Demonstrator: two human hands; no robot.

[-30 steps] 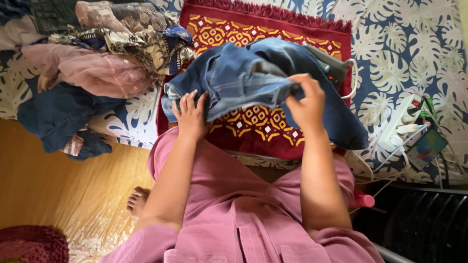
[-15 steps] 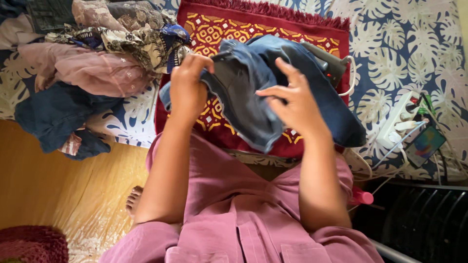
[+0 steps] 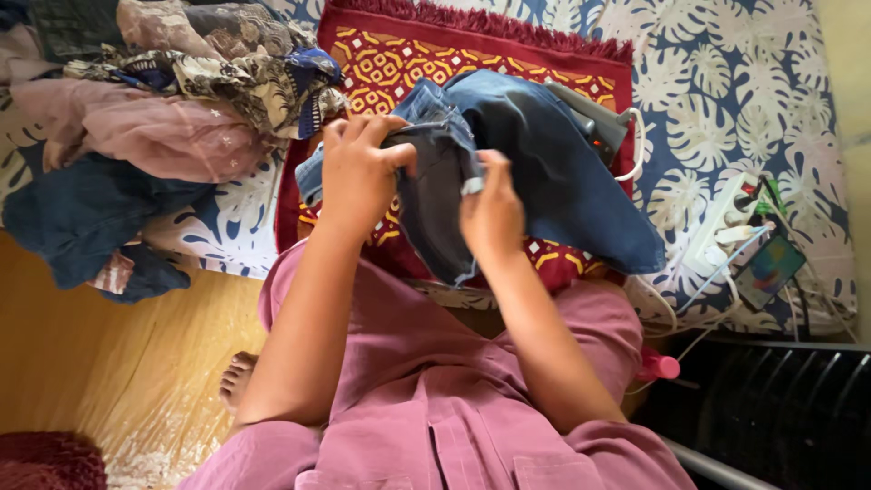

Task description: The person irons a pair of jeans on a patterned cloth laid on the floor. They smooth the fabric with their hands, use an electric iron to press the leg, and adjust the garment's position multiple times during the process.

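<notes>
Here the left hand [image 3: 358, 172] and right hand [image 3: 490, 213] both clamp their fingers on the blue jeans [image 3: 535, 172]. The jeans hang above a red patterned rug [image 3: 399, 63], with a clothes pile [image 3: 163, 109] at the left

Both hands closed on a pair of blue jeans [image 3: 544, 172], held above a red patterned mat [image 3: 399, 63]: left hand [image 3: 358, 177] gripping the waistband edge, right hand [image 3: 493, 213] pinching the denim just beside it. Grey iron [image 3: 594, 122] partly hidden behind the jeans. Heap of clothes [image 3: 154, 118] lying left on a leaf-print sheet [image 3: 726, 82]; white power strip [image 3: 721, 227] at right.
</notes>
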